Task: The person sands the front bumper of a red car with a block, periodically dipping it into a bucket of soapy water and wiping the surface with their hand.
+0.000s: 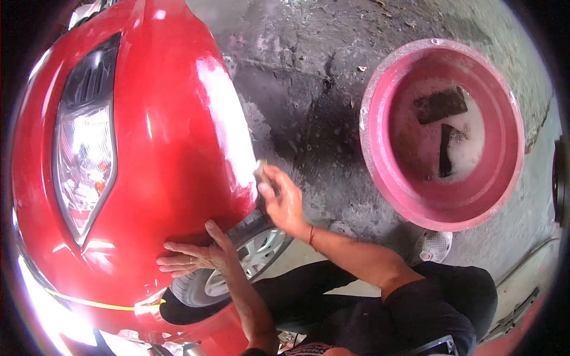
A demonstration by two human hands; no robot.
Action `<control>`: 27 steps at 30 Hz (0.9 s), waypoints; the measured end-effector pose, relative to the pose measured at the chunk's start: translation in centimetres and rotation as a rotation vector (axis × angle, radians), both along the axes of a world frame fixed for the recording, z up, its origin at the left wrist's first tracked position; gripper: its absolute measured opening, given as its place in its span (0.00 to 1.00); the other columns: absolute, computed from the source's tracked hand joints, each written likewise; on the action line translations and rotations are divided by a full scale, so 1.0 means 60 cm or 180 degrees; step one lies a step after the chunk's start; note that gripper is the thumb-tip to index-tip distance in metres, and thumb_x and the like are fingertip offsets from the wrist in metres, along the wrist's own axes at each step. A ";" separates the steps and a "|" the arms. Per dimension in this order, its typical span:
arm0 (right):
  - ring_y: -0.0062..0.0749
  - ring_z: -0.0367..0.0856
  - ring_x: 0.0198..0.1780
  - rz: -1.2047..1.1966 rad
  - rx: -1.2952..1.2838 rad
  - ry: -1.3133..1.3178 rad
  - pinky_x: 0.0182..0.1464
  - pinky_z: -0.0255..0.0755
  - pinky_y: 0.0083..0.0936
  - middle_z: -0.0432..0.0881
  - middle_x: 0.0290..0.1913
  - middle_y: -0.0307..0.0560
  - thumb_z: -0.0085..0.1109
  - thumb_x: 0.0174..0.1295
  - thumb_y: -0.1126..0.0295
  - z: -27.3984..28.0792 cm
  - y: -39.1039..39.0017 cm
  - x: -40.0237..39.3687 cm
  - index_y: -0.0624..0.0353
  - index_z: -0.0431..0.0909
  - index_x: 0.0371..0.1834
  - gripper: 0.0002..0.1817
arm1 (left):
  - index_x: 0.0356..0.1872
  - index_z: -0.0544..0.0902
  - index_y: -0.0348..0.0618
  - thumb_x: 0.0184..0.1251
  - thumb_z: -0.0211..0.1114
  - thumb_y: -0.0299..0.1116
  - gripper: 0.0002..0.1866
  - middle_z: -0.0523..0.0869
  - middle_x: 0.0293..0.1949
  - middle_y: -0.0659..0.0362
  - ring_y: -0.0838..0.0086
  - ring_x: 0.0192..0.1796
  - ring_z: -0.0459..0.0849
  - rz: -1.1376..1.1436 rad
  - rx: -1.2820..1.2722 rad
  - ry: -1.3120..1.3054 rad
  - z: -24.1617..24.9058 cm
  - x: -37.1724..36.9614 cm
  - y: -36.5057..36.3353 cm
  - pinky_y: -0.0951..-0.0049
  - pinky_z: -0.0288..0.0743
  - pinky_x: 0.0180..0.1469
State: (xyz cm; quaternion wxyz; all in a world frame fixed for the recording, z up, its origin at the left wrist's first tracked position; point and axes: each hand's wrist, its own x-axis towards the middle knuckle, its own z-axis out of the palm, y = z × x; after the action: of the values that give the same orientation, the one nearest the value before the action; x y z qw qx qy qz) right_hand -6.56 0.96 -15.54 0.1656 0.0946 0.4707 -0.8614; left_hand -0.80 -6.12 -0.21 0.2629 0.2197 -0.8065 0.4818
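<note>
My left hand (199,256) lies flat with spread fingers on the red car bumper (160,172), just above the front wheel (255,252). A ring shows on one finger. At the bumper's right edge, my right hand (284,199) has its fingers closed around a small dark pad (259,172) with a yellowish edge, mostly hidden by the fingers. The pad is right at the lower end of a bright whitish patch (222,113) running along that edge. A red string circles the right wrist.
To the right stands a pink tub (380,172) with cloudy water and dark flat pieces (440,105) in it. A headlight (86,160) sits at the left of the bumper. Below the tub, a light perforated clog (435,246) rests on the stained concrete floor (314,35).
</note>
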 end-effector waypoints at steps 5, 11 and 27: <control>0.53 0.81 0.60 -0.0189 -0.0230 0.0292 0.64 0.73 0.38 0.82 0.58 0.59 0.57 0.69 0.62 -0.007 -0.004 -0.151 0.64 0.77 0.59 0.21 | 0.82 0.46 0.47 0.63 0.57 0.72 0.56 0.34 0.80 0.36 0.32 0.79 0.30 -0.0070 -0.0012 -0.0077 0.004 0.004 0.001 0.23 0.27 0.71; 0.60 0.78 0.62 -0.0351 0.0348 0.0773 0.64 0.72 0.43 0.79 0.60 0.63 0.60 0.67 0.74 0.002 -0.006 0.011 0.62 0.78 0.59 0.18 | 0.81 0.45 0.41 0.63 0.60 0.70 0.58 0.29 0.79 0.33 0.36 0.80 0.25 0.0132 0.0114 -0.0069 0.005 -0.002 0.006 0.24 0.22 0.69; 0.58 0.79 0.62 -0.0774 0.0571 0.2050 0.67 0.72 0.49 0.79 0.59 0.60 0.66 0.55 0.85 -0.042 -0.009 -0.075 0.59 0.76 0.60 0.27 | 0.81 0.44 0.42 0.64 0.59 0.69 0.57 0.28 0.78 0.32 0.30 0.78 0.24 0.0048 0.0332 -0.0207 0.007 0.002 0.013 0.20 0.22 0.67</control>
State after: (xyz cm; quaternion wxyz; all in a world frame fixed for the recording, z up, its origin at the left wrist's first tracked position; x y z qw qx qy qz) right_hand -11.05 0.43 -18.07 -0.1040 -0.1124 0.5579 -0.8157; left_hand -0.71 -5.35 0.20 0.2212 0.2233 -0.8370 0.4479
